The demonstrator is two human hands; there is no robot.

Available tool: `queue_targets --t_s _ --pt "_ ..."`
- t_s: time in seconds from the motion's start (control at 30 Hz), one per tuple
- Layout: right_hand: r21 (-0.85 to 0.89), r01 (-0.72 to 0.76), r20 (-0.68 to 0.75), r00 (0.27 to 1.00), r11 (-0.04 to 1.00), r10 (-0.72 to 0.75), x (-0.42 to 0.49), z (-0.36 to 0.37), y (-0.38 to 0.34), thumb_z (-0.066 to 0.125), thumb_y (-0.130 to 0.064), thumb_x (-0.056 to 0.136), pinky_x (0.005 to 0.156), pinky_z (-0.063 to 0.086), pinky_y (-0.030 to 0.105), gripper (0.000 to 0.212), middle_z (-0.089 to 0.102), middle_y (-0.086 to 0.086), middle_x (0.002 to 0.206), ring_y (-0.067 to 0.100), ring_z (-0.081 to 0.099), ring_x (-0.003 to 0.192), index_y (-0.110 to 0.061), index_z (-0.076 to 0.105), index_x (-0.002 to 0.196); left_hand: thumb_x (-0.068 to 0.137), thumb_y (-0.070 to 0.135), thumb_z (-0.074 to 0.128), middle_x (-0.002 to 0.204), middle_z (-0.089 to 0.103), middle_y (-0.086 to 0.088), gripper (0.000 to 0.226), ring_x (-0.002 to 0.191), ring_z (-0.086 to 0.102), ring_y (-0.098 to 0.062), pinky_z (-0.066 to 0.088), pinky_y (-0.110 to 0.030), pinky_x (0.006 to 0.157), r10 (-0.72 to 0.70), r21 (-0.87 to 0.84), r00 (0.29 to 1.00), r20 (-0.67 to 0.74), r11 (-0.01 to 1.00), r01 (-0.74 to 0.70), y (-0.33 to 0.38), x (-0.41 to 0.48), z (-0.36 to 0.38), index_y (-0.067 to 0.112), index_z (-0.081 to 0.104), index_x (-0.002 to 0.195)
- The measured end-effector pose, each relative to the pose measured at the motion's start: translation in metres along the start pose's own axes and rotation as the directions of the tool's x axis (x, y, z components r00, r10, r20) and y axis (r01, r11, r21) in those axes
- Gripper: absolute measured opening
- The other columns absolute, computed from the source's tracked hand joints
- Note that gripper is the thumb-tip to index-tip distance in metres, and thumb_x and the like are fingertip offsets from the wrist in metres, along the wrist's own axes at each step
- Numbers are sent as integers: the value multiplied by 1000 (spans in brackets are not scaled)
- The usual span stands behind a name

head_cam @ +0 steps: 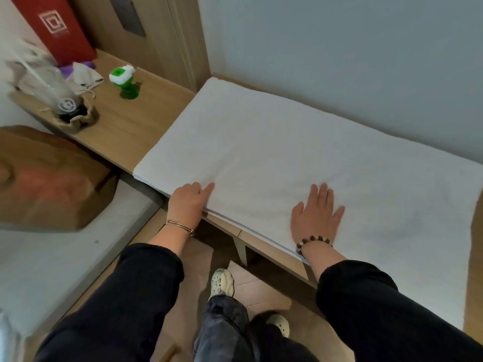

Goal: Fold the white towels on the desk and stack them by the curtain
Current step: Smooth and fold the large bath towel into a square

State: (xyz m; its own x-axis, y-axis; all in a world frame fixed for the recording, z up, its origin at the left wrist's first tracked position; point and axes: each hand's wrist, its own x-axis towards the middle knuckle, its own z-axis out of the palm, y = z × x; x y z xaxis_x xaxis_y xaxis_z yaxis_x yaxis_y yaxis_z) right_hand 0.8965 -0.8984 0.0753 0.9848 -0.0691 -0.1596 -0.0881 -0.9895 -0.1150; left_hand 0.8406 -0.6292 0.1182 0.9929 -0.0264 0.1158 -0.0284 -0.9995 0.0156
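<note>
1. Count: 1 white towel (274,142) in view, spread flat. At least 2 layers show along its near edge.
2. Towel lies on the desk (130,126), filling the centre out to 3 o'clock, far edge against the wall (339,48).
3. 2 hands. Left hand (189,202) at 7 o'clock on the towel's near edge: index finger straight on top, other fingers curled, thumb hidden. Can't tell if it pinches the edge.
4. Right hand (316,218) at 5 o'clock, palm down on the towel, fingers (322,194) spread & released, gripping nothing.
5. 1 thin metal bangle (179,226) on left wrist, 1 bead bracelet (313,241) on right. 2 dark sleeves.
6. Bare desk at 10 o'clock: 1 green bottle (125,82) w/ white-green cap, 1 clear cup (52,87) in a crumpled brown wrap, 1 white cloth pouch (85,77), 1 red bag (55,24) upright at 11.
7. 1 big brown paper bag (49,178) at 9 o'clock, on a pale surface lower than the desk.
8. Room: light wood desk, grey-blue wall, wood panel w/ 1 dark switch plate (128,17) at 11, wood floor (261,291) at 6 w/ 2 cream shoes (222,282).
9. Writing: white square logo on the red bag, round white logo on the cup. Text under both too small to read.
</note>
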Motion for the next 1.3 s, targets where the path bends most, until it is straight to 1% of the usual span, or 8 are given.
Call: queue_targets --t_s 0.07,0.27,0.4,0.53,0.7,0.87,1.13,1.3 --pt "2 2 -5 1000 1000 -2 0 1 -1 17 -36 98 116 0 50 60 -5 2 160 19 -3 147 -18 1 153 66 -14 70 65 49 -14 64 51 48 -26 41 -31 45 -182 -21 981 73 983 184 -8 -7 3 5 60 126" --pt "-24 -21 4 1000 999 21 -1 1 -3 17 -32 98 115 -2 52 60 -6 3 160 20 -4 147 -17 0 153 69 10 75 86 56 -17 48 73 52 -33 43 -37 63 -240 52 970 -28 969 241 -20 2 2 8 62 115" --pt "-38 -56 36 998 998 57 2 -1 -9 19 -25 99 115 -3 54 59 -11 3 160 21 -8 147 -17 -5 152 78 -3 59 80 57 -18 31 72 54 -33 43 -40 63 -367 -6 927 72 930 369 -29 9 0 1 63 109" --pt "-70 -108 82 990 992 113 2 -7 -16 24 -22 98 115 -1 56 63 -14 5 159 24 -10 146 -16 -8 152 67 -14 64 72 53 -20 34 63 52 -33 44 -41 55 -306 -27 947 95 951 309 -40 15 1 -4 65 99" --pt "-62 -7 31 999 998 8 12 -24 -65 34 -22 95 114 -2 54 70 -13 9 159 27 -10 146 -13 -6 152 74 8 69 89 52 -13 49 77 49 -30 38 -33 62 -239 -79 960 143 964 252 -47 21 11 8 58 122" --pt "-37 237 43 971 971 -235 29 -24 -144 24 -29 100 116 0 51 61 -9 9 160 26 -7 147 -13 -4 152 51 -5 82 71 55 -12 54 58 53 -29 41 -29 48 -102 -121 994 35 987 106 -56 22 11 3 68 103" --pt "-69 219 92 973 973 -213 33 14 -184 13 -39 99 115 3 54 60 -7 5 160 22 -5 147 -18 -5 152 45 -8 80 60 44 -6 59 45 40 -18 21 -19 46 40 -81 995 -94 996 -47 -81 26 4 3 69 103" --pt "-91 203 66 978 975 -197 34 15 -186 17 -38 98 115 7 54 61 0 6 161 23 0 147 -17 1 153 48 -5 80 69 49 -7 73 57 47 -22 27 -27 59 -107 -102 990 -89 990 98 -90 27 3 7 65 118"
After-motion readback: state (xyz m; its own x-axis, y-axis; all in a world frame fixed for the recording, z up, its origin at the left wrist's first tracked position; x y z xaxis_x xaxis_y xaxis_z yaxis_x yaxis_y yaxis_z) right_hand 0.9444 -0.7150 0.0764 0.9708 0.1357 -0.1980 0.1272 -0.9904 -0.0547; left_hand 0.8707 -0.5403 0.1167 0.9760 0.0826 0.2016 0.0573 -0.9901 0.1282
